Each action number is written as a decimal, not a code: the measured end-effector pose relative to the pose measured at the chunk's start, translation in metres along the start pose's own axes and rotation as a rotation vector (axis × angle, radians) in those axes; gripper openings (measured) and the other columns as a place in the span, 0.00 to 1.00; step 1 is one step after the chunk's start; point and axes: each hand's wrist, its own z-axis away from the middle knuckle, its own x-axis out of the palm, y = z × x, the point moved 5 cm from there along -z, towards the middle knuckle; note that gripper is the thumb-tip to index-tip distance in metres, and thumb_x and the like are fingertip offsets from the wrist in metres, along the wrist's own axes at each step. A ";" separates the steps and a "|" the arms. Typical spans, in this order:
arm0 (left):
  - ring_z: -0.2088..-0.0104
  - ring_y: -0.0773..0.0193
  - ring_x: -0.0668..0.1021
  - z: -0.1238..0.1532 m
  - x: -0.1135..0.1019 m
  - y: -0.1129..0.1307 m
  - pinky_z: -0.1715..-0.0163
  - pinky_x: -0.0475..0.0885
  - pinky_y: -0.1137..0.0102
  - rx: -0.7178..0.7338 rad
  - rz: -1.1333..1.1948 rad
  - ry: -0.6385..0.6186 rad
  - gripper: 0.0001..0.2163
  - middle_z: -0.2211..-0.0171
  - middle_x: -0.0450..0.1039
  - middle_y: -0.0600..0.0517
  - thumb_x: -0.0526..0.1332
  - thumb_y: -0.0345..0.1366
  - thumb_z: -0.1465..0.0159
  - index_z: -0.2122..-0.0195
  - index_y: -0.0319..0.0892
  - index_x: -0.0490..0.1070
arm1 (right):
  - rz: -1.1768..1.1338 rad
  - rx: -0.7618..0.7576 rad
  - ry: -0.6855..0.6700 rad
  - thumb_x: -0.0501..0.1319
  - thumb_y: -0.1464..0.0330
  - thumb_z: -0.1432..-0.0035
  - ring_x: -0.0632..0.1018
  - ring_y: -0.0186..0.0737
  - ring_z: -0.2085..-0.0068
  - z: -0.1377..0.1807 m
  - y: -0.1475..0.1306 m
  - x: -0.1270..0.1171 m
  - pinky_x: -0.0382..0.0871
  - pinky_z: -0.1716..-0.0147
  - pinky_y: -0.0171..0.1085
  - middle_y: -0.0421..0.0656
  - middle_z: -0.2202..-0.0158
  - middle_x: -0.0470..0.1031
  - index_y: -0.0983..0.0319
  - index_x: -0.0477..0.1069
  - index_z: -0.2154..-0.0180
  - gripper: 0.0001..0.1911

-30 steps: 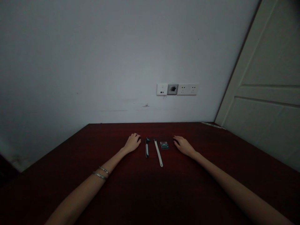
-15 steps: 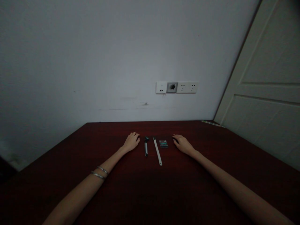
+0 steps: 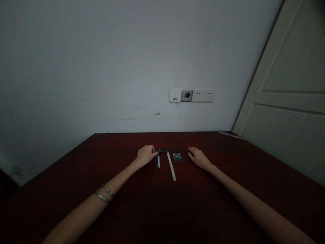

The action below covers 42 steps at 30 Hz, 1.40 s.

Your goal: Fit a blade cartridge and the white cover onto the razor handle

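On a dark red table [image 3: 162,203] lie three small things in a row: a black and white razor [image 3: 158,162], a long white stick [image 3: 171,165] and a small teal packet [image 3: 177,156]. My left hand [image 3: 145,155] rests on the table with its fingers curled, the fingertips touching the head of the razor. My right hand [image 3: 198,157] lies palm down just right of the packet, fingers loosely stretched, holding nothing. Two bracelets [image 3: 103,194] circle my left forearm.
A white wall rises behind the table with a row of sockets [image 3: 191,96]. A pale door [image 3: 289,101] stands at the right. A thin light strip [image 3: 230,135] lies at the table's far right corner.
My left hand has slid right and its fingertips now reach the razor's head. My right hand and the three things have stayed where they were.
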 end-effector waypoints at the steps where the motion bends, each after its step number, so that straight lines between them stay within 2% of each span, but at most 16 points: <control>1: 0.63 0.57 0.76 0.004 0.003 0.005 0.67 0.68 0.68 0.000 -0.027 -0.067 0.16 0.66 0.75 0.48 0.56 0.51 0.44 0.69 0.43 0.72 | -0.001 0.001 0.001 0.50 0.68 0.42 0.67 0.50 0.45 0.000 0.000 0.000 0.59 0.45 0.48 0.54 0.48 0.69 0.68 0.70 0.53 0.19; 3: 0.63 0.54 0.77 0.012 0.009 0.012 0.66 0.69 0.66 0.000 -0.072 -0.158 0.19 0.66 0.75 0.46 0.56 0.54 0.46 0.70 0.42 0.72 | -0.001 0.002 0.003 0.51 0.67 0.43 0.67 0.50 0.45 0.000 0.000 0.000 0.58 0.45 0.48 0.54 0.48 0.69 0.68 0.70 0.52 0.19; 5: 0.62 0.53 0.77 0.017 0.013 0.016 0.66 0.69 0.65 -0.004 -0.096 -0.195 0.20 0.66 0.75 0.45 0.56 0.55 0.46 0.70 0.42 0.73 | 0.001 0.006 0.004 0.51 0.67 0.43 0.67 0.50 0.45 0.001 0.000 0.000 0.58 0.45 0.48 0.53 0.48 0.69 0.67 0.70 0.52 0.19; 11: 0.61 0.53 0.77 0.019 0.019 0.019 0.65 0.70 0.65 -0.022 -0.090 -0.203 0.17 0.65 0.76 0.44 0.55 0.51 0.44 0.69 0.42 0.72 | -0.002 0.009 0.003 0.50 0.68 0.43 0.67 0.49 0.45 0.001 0.000 0.000 0.58 0.45 0.47 0.54 0.48 0.68 0.68 0.70 0.52 0.20; 18: 0.63 0.53 0.77 0.018 0.022 0.020 0.68 0.70 0.66 -0.027 -0.071 -0.203 0.13 0.66 0.76 0.45 0.55 0.45 0.45 0.70 0.42 0.72 | -0.074 0.033 0.024 0.52 0.67 0.44 0.67 0.51 0.45 0.001 0.000 0.000 0.57 0.45 0.48 0.56 0.49 0.69 0.69 0.71 0.54 0.20; 24: 0.64 0.55 0.77 0.019 0.008 0.025 0.68 0.69 0.68 -0.018 -0.039 -0.153 0.14 0.67 0.76 0.46 0.53 0.45 0.43 0.73 0.41 0.73 | -0.226 0.115 0.118 0.55 0.67 0.47 0.68 0.50 0.47 0.000 0.004 -0.012 0.57 0.46 0.49 0.53 0.49 0.69 0.66 0.68 0.51 0.22; 28: 0.65 0.57 0.77 0.022 -0.011 0.036 0.70 0.66 0.70 0.021 0.032 -0.044 0.15 0.70 0.75 0.46 0.52 0.45 0.42 0.74 0.41 0.73 | -0.381 0.181 0.219 0.54 0.67 0.48 0.70 0.48 0.49 -0.006 -0.001 -0.025 0.57 0.46 0.47 0.51 0.52 0.71 0.65 0.70 0.54 0.20; 31: 0.67 0.58 0.77 0.029 -0.023 0.047 0.72 0.64 0.70 0.092 0.080 0.031 0.17 0.71 0.75 0.48 0.50 0.46 0.40 0.73 0.41 0.72 | -0.542 0.213 0.235 0.54 0.66 0.48 0.73 0.45 0.53 -0.011 -0.022 -0.025 0.62 0.51 0.45 0.49 0.55 0.74 0.63 0.73 0.57 0.17; 35: 0.69 0.59 0.76 0.040 -0.030 0.062 0.73 0.63 0.71 0.174 0.119 0.050 0.17 0.72 0.74 0.49 0.48 0.46 0.38 0.72 0.42 0.71 | -0.821 0.261 0.135 0.54 0.63 0.47 0.77 0.42 0.62 -0.009 -0.070 -0.015 0.71 0.67 0.39 0.47 0.60 0.77 0.62 0.74 0.60 0.16; 38: 0.71 0.60 0.76 0.048 -0.030 0.070 0.74 0.62 0.72 0.217 0.138 0.024 0.17 0.73 0.74 0.49 0.48 0.45 0.37 0.72 0.42 0.71 | -1.367 0.393 -0.003 0.59 0.63 0.50 0.76 0.40 0.63 0.000 -0.107 -0.008 0.70 0.69 0.36 0.47 0.58 0.76 0.61 0.75 0.62 0.14; 40: 0.71 0.60 0.76 0.051 -0.030 0.074 0.74 0.62 0.72 0.234 0.150 0.010 0.17 0.73 0.74 0.49 0.47 0.46 0.37 0.71 0.42 0.71 | -1.562 0.431 -0.055 0.62 0.64 0.52 0.75 0.38 0.64 0.006 -0.125 -0.011 0.69 0.69 0.35 0.46 0.59 0.76 0.61 0.76 0.65 0.12; 42: 0.72 0.60 0.76 0.052 -0.029 0.076 0.74 0.62 0.73 0.249 0.162 0.003 0.18 0.73 0.74 0.49 0.47 0.45 0.37 0.71 0.42 0.71 | -1.650 0.450 -0.100 0.63 0.65 0.53 0.74 0.37 0.65 0.010 -0.137 -0.014 0.68 0.70 0.34 0.45 0.61 0.76 0.61 0.76 0.66 0.10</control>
